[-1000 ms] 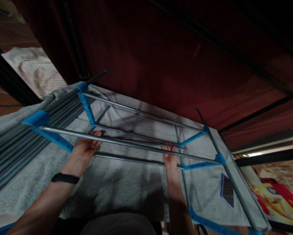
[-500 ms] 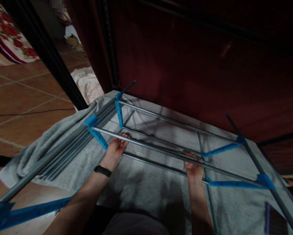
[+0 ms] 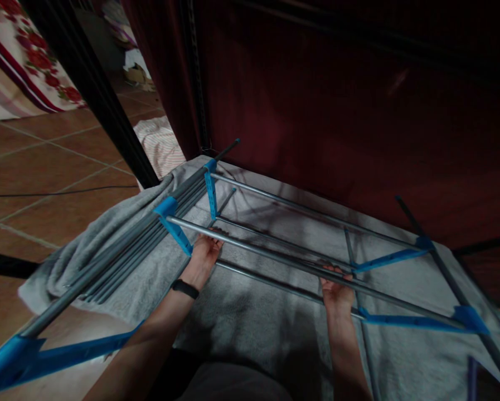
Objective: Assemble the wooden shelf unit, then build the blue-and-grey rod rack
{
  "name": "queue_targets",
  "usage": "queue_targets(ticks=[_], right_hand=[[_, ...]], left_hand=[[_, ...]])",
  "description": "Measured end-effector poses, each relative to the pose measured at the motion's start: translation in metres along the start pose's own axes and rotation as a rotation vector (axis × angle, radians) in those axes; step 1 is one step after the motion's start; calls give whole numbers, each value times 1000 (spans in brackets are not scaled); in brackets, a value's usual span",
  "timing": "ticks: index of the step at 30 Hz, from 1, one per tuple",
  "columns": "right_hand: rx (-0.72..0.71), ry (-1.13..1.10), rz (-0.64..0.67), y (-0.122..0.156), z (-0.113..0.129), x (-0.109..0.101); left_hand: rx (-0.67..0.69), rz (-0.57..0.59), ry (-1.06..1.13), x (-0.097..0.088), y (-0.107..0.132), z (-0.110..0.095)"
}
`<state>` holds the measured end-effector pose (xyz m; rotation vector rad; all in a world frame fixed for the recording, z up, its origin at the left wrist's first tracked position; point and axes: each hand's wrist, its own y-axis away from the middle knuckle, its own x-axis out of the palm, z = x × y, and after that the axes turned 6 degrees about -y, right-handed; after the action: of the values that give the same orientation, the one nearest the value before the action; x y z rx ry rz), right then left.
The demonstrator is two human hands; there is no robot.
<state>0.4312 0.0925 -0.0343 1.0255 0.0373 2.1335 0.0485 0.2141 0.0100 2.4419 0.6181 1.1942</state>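
My left hand [image 3: 207, 249] is turned palm up, with loosely bent fingers reaching under the upper front metal tube [image 3: 266, 253] of a rack frame. To the right, my right hand [image 3: 337, 287] is also palm up beneath that tube, its fingers partly covered by it. Neither hand wraps round the tube; I cannot tell whether the fingers touch it or the lower back tube [image 3: 258, 231]. Blue plastic brackets [image 3: 178, 234] join the tubes on the left, and another blue bracket [image 3: 421, 322] does so on the right. A lower front tube [image 3: 270, 284] crosses behind my wrists.
Several loose grey tubes [image 3: 124, 267] lie on the grey blanket [image 3: 241, 328] at the left. A dark red curtain [image 3: 316, 128] hangs behind the frame. A black post [image 3: 95, 94] stands over the tiled floor [image 3: 66, 145]. A dark flat object [image 3: 484, 381] is at the lower right.
The whole scene has shifted slightly right and down in view. Both hands keep about the same place under the upper front tube; nothing is taken hold of or let go.
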Motion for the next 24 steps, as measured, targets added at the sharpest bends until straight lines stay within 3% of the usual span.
queue_targets(ticks=[12,16,24], right_hand=[[24,-34,97,-11,12,22],[25,-35,94,-19,13,33],[14,-9,65,-30,13,40]], left_hand=[[-20,-15,-75,-1,-8,-3],[-75,-63,-76,2,-9,-6],[-51,-53,-156,11,1,-8]])
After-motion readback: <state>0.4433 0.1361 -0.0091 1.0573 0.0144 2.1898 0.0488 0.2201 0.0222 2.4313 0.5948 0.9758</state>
